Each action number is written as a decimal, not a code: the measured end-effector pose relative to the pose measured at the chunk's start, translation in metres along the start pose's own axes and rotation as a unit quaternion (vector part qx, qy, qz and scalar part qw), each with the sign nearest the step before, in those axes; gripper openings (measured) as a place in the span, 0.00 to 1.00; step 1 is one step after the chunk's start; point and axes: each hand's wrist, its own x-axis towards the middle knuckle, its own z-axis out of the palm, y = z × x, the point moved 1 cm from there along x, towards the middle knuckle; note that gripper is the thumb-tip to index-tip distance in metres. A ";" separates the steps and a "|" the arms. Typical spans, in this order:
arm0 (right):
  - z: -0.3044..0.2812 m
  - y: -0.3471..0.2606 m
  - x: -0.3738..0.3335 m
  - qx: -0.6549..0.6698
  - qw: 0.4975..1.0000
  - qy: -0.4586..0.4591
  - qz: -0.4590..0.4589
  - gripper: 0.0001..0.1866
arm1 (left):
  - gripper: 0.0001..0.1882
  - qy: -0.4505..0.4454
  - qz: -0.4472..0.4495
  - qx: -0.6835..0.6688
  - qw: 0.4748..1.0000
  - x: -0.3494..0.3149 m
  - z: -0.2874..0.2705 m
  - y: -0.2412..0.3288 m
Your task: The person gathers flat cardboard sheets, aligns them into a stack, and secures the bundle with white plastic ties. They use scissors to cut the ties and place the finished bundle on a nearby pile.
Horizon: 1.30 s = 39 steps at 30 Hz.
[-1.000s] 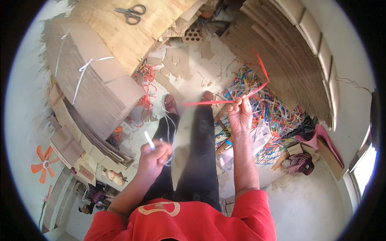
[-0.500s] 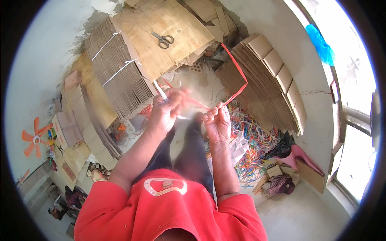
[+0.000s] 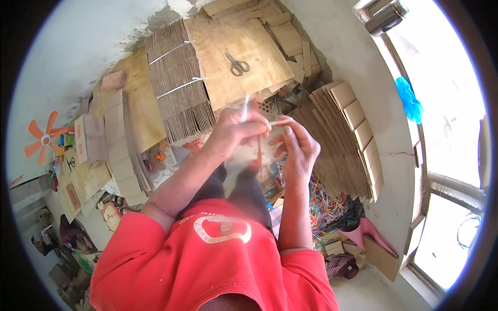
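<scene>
Both my hands are raised in front of my body, close together. My left hand (image 3: 236, 132) is closed, with a white strip (image 3: 245, 108) sticking up out of it, blurred by motion. A red strip (image 3: 258, 151) hangs down below its fingertips, also blurred. My right hand (image 3: 298, 150) pinches a short pale strip end (image 3: 279, 122) between thumb and index finger, right beside the left fingertips; its other fingers are curled loosely. Whether the white and pale pieces are one strip, I cannot tell. Scissors (image 3: 237, 64) lie on a wooden board (image 3: 264, 57) beyond my hands.
A bundle of flat cardboard (image 3: 179, 88) tied with white strips stands beside the board. More cardboard stacks (image 3: 342, 140) lean at the right. Tangled coloured strips (image 3: 324, 207) cover the floor there. An orange fan (image 3: 45, 139) and a box (image 3: 91, 137) are at left.
The long red strip that my right hand held stretched out now hangs below my left hand. My hands have come closer together, and the view has shifted left.
</scene>
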 end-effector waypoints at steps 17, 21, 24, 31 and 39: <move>0.032 -0.023 -0.007 0.111 0.980 -0.039 -0.162 0.07 | 0.10 0.009 0.069 0.065 0.995 -0.022 0.014 0.023; 0.029 -0.036 -0.011 0.226 0.964 -0.012 -0.143 0.05 | 0.12 0.051 0.123 0.053 0.990 -0.018 0.000 0.021; -0.011 -0.025 -0.009 0.467 0.869 -0.160 -0.039 0.05 | 0.16 0.081 0.187 -0.030 0.979 0.001 -0.018 0.024; -0.009 -0.049 -0.004 0.155 0.985 -0.072 0.033 0.08 | 0.22 0.058 0.178 -0.038 0.982 -0.003 -0.040 0.036; 0.022 -0.036 0.004 0.122 0.991 -0.032 0.044 0.02 | 0.14 0.019 0.122 0.105 0.987 -0.005 -0.025 0.033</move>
